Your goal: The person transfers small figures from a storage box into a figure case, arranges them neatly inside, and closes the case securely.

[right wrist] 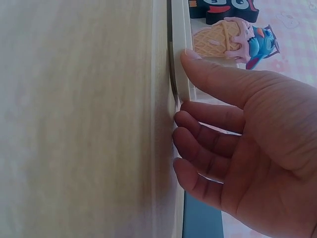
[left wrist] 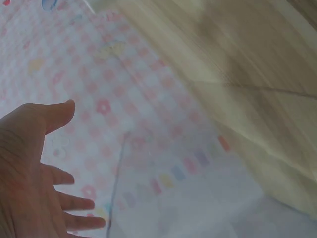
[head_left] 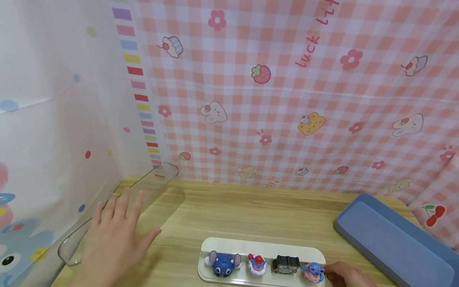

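A white tray (head_left: 263,244) at the front of the table holds a row of small figures: a blue big-eared character (head_left: 223,264), a cupcake (head_left: 257,265), a black block-shaped figure (head_left: 286,264) and a blue character on an ice cream cone (head_left: 313,272). My right hand (head_left: 347,275) pinches the tray's right end, with the thumb on its edge and the other fingers bent beside it in the right wrist view. To the left, my left hand (head_left: 116,229) spreads its fingers over a clear plastic cover (head_left: 163,199). In the left wrist view that hand (left wrist: 29,163) grips nothing.
A blue-grey tray (head_left: 405,243) lies at an angle on the right of the wooden table (head_left: 229,215). Behind stands a pink checked cloth (head_left: 251,99), and a white cloth with coloured dots (head_left: 64,119) hangs along the left side.
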